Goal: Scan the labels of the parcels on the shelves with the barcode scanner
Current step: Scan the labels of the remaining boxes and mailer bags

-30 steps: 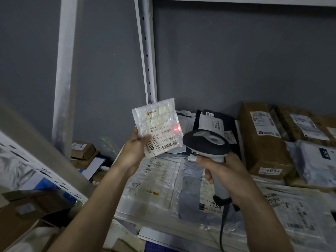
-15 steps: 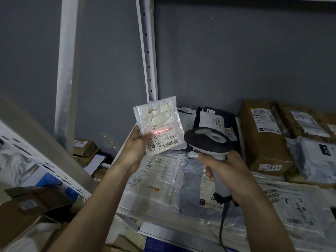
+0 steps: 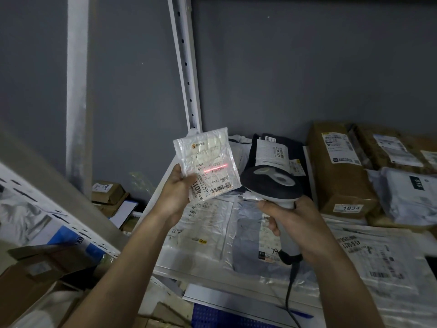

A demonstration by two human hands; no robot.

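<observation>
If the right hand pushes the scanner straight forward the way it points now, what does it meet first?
Probably the small white parcel held by the left hand: the barcode scanner in the right hand casts its red line on that label. Depth is unclear.

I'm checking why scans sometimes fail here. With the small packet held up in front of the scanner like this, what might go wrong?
1. The red line crosses the upper part of the label on the small packet, maybe missing the barcode.
2. The packet's wrap looks glossy and crinkled, so glare may spoil the read.
3. The left hand pinches only the packet's lower left edge, so it could tilt or slip while the right hand aims the scanner.
</observation>
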